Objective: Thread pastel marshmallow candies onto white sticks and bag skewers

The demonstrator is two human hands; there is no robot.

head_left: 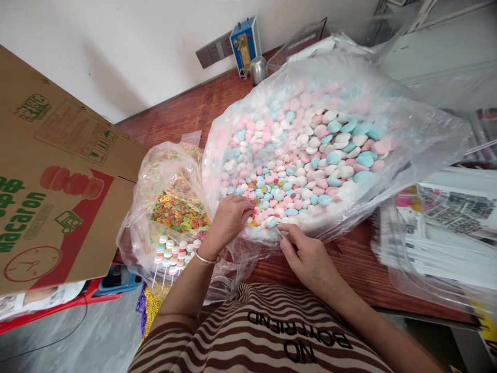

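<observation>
A large clear plastic bag point(419, 129) lies open before me, full of pink, white and pale blue macaron-shell-shaped candies point(334, 155). My left hand point(232, 216), with a bracelet on its wrist, rests at the bag's near left edge, its fingers curled down among the candies; what they hold is hidden. To its right, my right hand point(301, 251) has thumb and index finger pinched at the near edge, beside a white and blue candy piece. Whatever lies in that pinch is too small to name. A few small coloured ring-shaped pieces lie among the candies near my left hand.
On the left, a smaller plastic bag point(145, 178) holds colourful ring pieces point(180, 211), with macaron-shaped lollipops point(176, 251) by it. A cardboard box point(66, 171) stands further left. Stacked printed bags point(458, 217) lie right. A blue device point(245, 46) and metal cup point(258, 70) stand behind.
</observation>
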